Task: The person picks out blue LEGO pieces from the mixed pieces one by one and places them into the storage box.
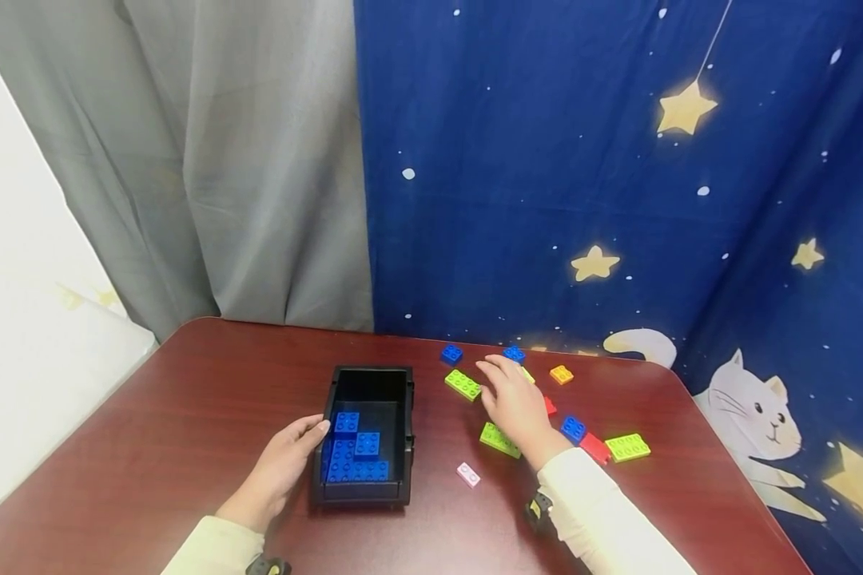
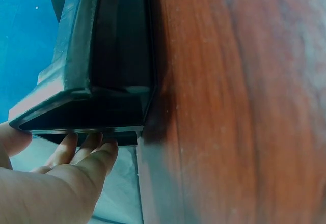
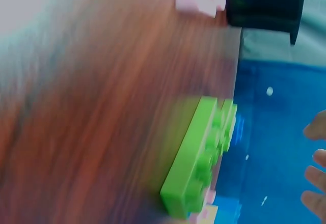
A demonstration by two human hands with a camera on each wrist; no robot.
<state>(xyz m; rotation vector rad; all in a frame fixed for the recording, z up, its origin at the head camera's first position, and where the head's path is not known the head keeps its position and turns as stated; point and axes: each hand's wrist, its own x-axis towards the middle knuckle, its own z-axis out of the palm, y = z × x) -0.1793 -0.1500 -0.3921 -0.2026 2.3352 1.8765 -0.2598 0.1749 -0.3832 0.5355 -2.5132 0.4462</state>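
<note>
A black plastic bin point(image 1: 363, 493) holds several blue building bricks point(image 1: 367, 444) at its near end. My left hand point(image 1: 284, 459) grips the bin's left side; in the left wrist view the thumb is at its upper edge and the fingertips point(image 2: 107, 148) touch the wall. Over the loose bricks on the right hovers my right hand point(image 1: 514, 403), fingers apart and nothing seen in them. Beneath it lies a lime-green brick point(image 1: 499, 439), also large in the right wrist view point(image 3: 188, 163). Another lime-green brick point(image 1: 463, 384) is by its fingertips. The hand partly hides a red brick point(image 1: 550, 406).
Blue bricks point(image 1: 451, 354) and an orange brick point(image 1: 562, 374) lie toward the table's back edge. A pink brick point(image 1: 468, 474) sits between bin and right forearm. Farther right are a blue brick point(image 1: 573, 429), a red one point(image 1: 595, 449) and a lime-green one point(image 1: 627, 447). Curtains point(image 1: 475, 200) hang behind.
</note>
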